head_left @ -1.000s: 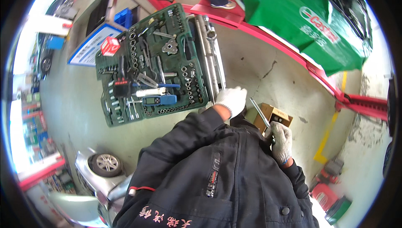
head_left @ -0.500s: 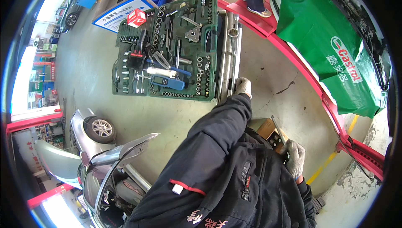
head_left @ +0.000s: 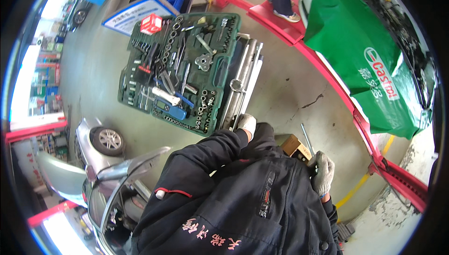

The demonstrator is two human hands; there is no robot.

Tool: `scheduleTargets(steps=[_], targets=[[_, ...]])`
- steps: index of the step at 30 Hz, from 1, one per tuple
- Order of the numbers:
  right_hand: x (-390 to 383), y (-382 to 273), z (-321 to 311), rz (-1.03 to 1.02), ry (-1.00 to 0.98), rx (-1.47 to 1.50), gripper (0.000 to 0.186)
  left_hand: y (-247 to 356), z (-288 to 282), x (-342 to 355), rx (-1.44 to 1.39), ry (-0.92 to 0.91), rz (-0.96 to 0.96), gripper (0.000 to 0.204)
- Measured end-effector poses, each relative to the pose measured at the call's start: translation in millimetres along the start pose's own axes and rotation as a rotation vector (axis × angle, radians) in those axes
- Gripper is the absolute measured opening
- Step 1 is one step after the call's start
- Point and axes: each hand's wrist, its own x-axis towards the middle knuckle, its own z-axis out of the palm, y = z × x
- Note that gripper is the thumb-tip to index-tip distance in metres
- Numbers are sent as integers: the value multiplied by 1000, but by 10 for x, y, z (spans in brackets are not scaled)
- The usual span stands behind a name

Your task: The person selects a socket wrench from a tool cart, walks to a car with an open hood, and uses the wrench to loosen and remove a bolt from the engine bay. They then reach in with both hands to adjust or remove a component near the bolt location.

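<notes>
My right grip (head_left: 322, 174) was closed around a rod (head_left: 307, 138), right of the carton (head_left: 292, 145); my left grip (head_left: 248, 125), its closure indeterminable, was at the bench's (head_left: 253, 79) near right corner.

A green cover (head_left: 346, 54) was spread beside an engine bay (head_left: 406, 42); a silver car (head_left: 88, 149) was seen at left; the floor (head_left: 299, 82) was marked with yellow.

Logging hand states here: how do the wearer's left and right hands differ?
The right hand grips a slim metal rod; the left hand shows no rod. The left hand is nearer the green tool case, the right hand nearer the cardboard box. Both wear pale gloves.
</notes>
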Motion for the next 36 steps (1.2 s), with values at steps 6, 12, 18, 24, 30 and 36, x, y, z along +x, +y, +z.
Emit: scheduleTargets(steps=[6, 12, 18, 24, 30, 36], targets=[[913, -294, 242, 89, -136, -150, 53, -477, -664, -1199, -1290, 280, -185, 27], [1984, -805, 835, 52, -244, -266, 56, -745, -588, -2465, -1396, 93, -1314, 18], [2735, -1361, 1461, 13, -491, -302, 53, -960, -178, -2320, -1145, 1, -1272, 22], [2996, -1690, 1867, 55, -584, -352, 42, -1209, -292, -2269, -1088, -155, -1096, 18], [3210, -1917, 2032, 88, -774, -441, 44, -1388, -402, -2217, -1084, -257, -1000, 17], [3644, -2074, 1894, 144, -854, -400, 40, -1382, -427, -2088, -1068, -345, -1061, 21]])
